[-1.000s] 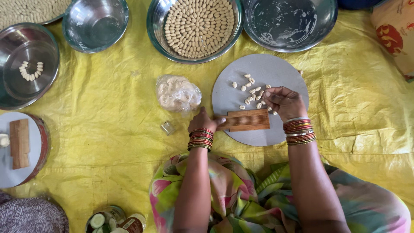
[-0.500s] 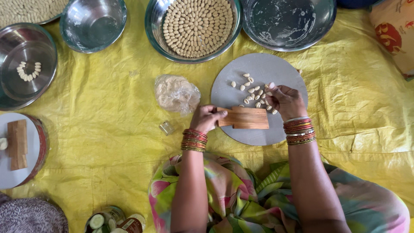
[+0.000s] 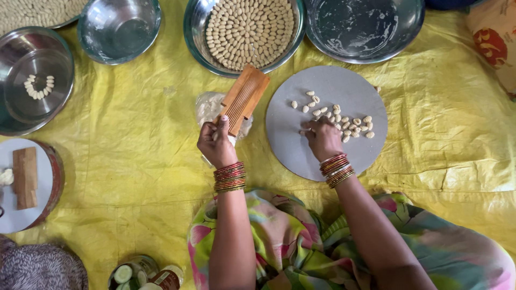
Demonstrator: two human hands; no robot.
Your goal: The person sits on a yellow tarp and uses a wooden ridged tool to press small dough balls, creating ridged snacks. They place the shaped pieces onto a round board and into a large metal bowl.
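A ridged wooden board [image 3: 243,99] is gripped at its lower end by the left hand [image 3: 217,144] and held tilted, lifted off the round grey board [image 3: 301,156], so that the grey surface is left free. It hangs over a lump of dough in clear plastic [image 3: 207,107], which lies on the yellow sheet [image 3: 134,161] just beside the grey board. The right hand [image 3: 323,137] is laid on the grey board with its fingers bent down onto the small shaped dough pieces [image 3: 344,124], which lie loosely scattered, apparently being gathered; whether one is pinched cannot be told. Just beyond, a steel bowl [image 3: 196,43] is packed with like pieces set in neat rings. An empty steel bowl [image 3: 408,32] stands to its right, near the grey board
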